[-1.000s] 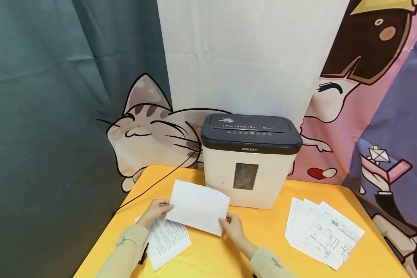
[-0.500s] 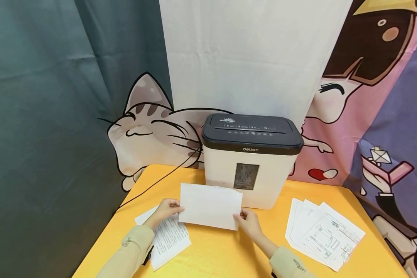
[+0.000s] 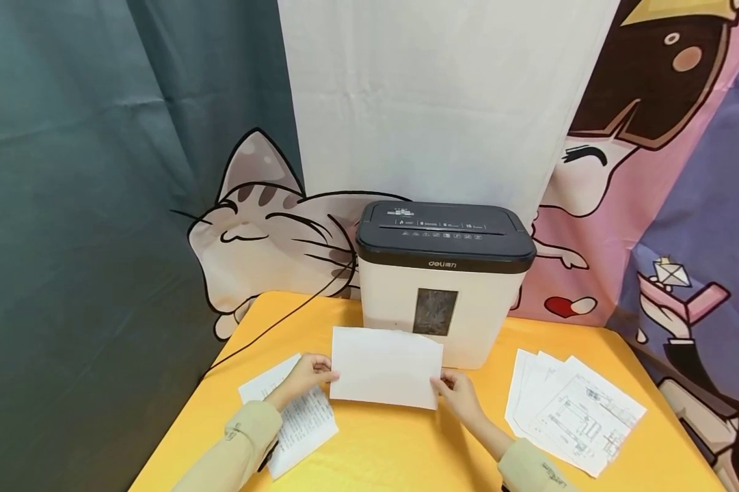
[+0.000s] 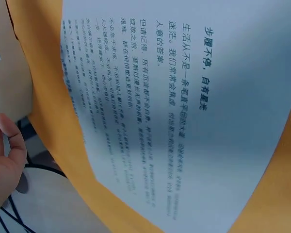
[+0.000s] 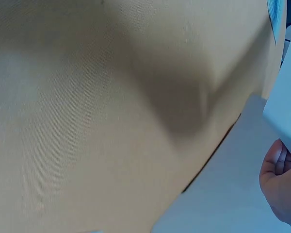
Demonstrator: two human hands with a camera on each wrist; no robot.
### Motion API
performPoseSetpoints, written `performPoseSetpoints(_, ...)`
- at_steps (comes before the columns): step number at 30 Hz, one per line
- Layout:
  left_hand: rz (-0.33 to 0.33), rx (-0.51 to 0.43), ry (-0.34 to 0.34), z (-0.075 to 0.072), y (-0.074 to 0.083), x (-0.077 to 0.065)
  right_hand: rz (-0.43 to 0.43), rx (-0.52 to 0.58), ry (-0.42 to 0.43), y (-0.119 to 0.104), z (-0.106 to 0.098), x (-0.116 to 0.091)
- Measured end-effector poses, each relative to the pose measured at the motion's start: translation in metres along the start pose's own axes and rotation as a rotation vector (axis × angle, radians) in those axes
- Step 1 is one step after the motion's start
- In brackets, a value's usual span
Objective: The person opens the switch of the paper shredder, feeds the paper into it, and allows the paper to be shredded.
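A blank-faced white sheet of paper is held up in front of the shredder. My left hand pinches its left edge, and my right hand pinches the right edge between thumb and fingers. Under my left forearm lies a printed page, whose lines of text fill much of the left wrist view. The right wrist view catches my right hand at its right border, with the paper's corner at the fingers. The shredder's dark top, with its long slot, rises behind the paper.
Several papers with line drawings lie fanned out on the right of the yellow table. A thin black cable runs from the shredder over the table's left edge. Printed curtains hang close behind.
Both hands have moved rightward with the sheet, bringing it from a slant to nearly level in front of the shredder. More of the printed page's upper part shows now.
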State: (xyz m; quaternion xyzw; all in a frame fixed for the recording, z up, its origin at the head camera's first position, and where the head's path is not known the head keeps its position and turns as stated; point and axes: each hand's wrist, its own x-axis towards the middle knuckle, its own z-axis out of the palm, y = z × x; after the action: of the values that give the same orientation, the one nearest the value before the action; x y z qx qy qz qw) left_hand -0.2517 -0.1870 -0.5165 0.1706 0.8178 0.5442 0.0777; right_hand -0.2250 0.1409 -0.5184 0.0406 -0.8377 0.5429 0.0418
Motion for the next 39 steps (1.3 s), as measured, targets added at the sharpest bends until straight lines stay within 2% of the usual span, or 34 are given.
performPoseSetpoints(3, 0.003, 0.013, -0.011, 0.004, 0.003, -0.002, -0.014, -0.017, 0.001, -0.003, -0.007, -0.001)
performPoseSetpoints(8, 0.035, 0.046, -0.01, 0.008, 0.013, 0.0, -0.088, -0.039, 0.025, -0.009, -0.019, -0.002)
performPoseSetpoints(9, 0.038, 0.048, -0.011, 0.009, 0.011, 0.002, -0.109, -0.043, 0.036, -0.01, -0.02, -0.002)
performPoseSetpoints(13, 0.05, 0.036, -0.016, 0.01, 0.017, 0.003, -0.155, -0.027, 0.075, -0.025, -0.027, -0.008)
performPoseSetpoints(18, 0.036, 0.039, -0.016, 0.014, 0.028, 0.006, -0.095, -0.007, 0.08, -0.041, -0.038, -0.013)
performPoseSetpoints(21, 0.04, 0.045, 0.026, 0.017, 0.035, 0.008, -0.075, -0.011, 0.07, -0.036, -0.043, -0.007)
performPoseSetpoints(27, 0.075, 0.061, 0.106, 0.018, 0.044, 0.014, -0.1, -0.027, 0.089, -0.022, -0.053, 0.008)
performPoseSetpoints(36, 0.102, 0.118, 0.106, 0.013, 0.064, 0.019, -0.159, -0.042, 0.087, -0.033, -0.069, 0.016)
performPoseSetpoints(39, 0.112, 0.132, 0.112, 0.012, 0.069, 0.019, -0.224, -0.074, 0.085, -0.038, -0.075, 0.016)
